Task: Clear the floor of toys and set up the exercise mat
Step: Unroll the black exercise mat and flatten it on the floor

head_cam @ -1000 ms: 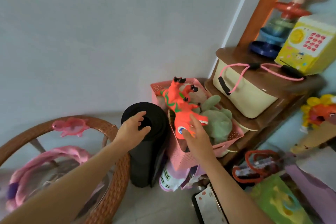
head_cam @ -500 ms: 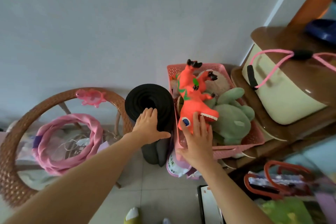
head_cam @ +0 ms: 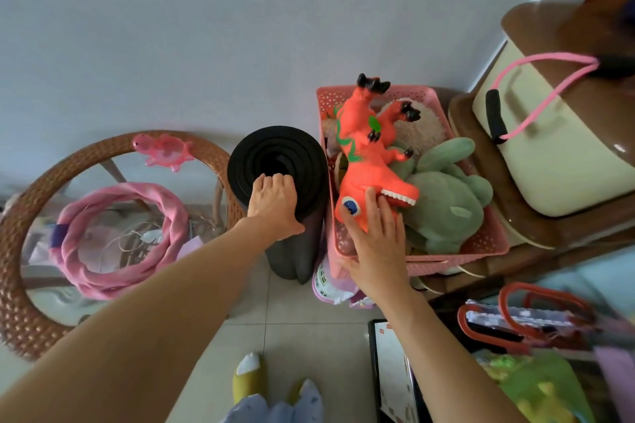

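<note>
My right hand [head_cam: 376, 244] lies open on the orange dinosaur [head_cam: 369, 161], which sits in the pink basket [head_cam: 446, 263] with a green plush [head_cam: 446, 203]. My left hand [head_cam: 275, 208] curls over the rolled black exercise mat [head_cam: 278, 165], upright by the wall: toys look stowed, the mat not yet unrolled.

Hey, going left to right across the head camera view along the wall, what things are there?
Wicker table with the pink ring under its glass → rolled black mat, left hand on its top → pink basket holding the orange dinosaur, right hand at its head → cream bin.
</note>
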### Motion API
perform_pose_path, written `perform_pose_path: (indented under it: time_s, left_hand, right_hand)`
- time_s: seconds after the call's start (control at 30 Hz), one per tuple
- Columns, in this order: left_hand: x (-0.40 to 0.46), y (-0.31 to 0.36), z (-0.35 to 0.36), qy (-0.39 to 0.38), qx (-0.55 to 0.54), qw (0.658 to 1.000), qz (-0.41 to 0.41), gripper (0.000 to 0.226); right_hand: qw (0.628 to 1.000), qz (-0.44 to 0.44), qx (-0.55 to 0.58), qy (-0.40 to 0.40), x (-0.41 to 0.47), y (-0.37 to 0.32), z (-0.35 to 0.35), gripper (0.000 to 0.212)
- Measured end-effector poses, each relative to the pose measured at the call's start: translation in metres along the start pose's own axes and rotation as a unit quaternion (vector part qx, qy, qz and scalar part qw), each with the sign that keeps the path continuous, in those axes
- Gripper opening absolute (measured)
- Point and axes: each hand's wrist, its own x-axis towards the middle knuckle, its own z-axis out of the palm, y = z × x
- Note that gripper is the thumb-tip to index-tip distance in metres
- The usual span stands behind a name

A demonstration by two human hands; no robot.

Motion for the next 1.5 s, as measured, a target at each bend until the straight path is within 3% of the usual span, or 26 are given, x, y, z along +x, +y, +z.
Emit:
perform_pose_path:
  time_s: [0.33,0.73,0.83,0.97,1.03,1.13,1.27,1.5]
  left_hand:
    - [-0.047,0.007,0.022,0.006,0.002,1.000,0.008,0.068]
    - [-0.128,0.018,0.048,-0.001,0.000,0.999,0.044,0.062]
    - [-0.150,0.017,0.054,-0.007,-0.004,0.998,0.058,0.060]
    - [-0.170,0.011,0.063,-0.023,0.005,0.997,0.072,0.058]
    - [-0.179,0.006,0.067,-0.022,0.003,0.996,0.085,0.055]
    - [-0.202,-0.011,0.073,-0.018,-0.014,0.993,0.114,0.047]
    - [-0.242,-0.037,0.084,-0.018,-0.012,0.987,0.157,0.045]
    - [-0.317,-0.086,0.105,-0.019,-0.011,0.980,0.200,0.049]
  right_hand:
    - [1.000,-0.011,0.002,0.006,-0.001,0.001,-0.001,0.080]
    - [0.999,-0.007,0.047,0.007,-0.006,-0.007,-0.004,0.087]
    - [0.991,0.016,0.086,0.100,-0.027,-0.023,0.002,0.083]
    - [0.952,0.046,0.219,0.209,-0.072,-0.061,0.025,0.071]
    - [0.928,0.057,0.342,0.139,-0.093,-0.082,0.038,0.072]
    - [0.862,0.096,0.498,0.013,-0.125,-0.113,0.049,0.084]
    - [0.815,0.156,0.558,-0.015,-0.159,-0.151,0.052,0.091]
    - [0.810,0.214,0.547,-0.016,-0.229,-0.228,0.060,0.088]
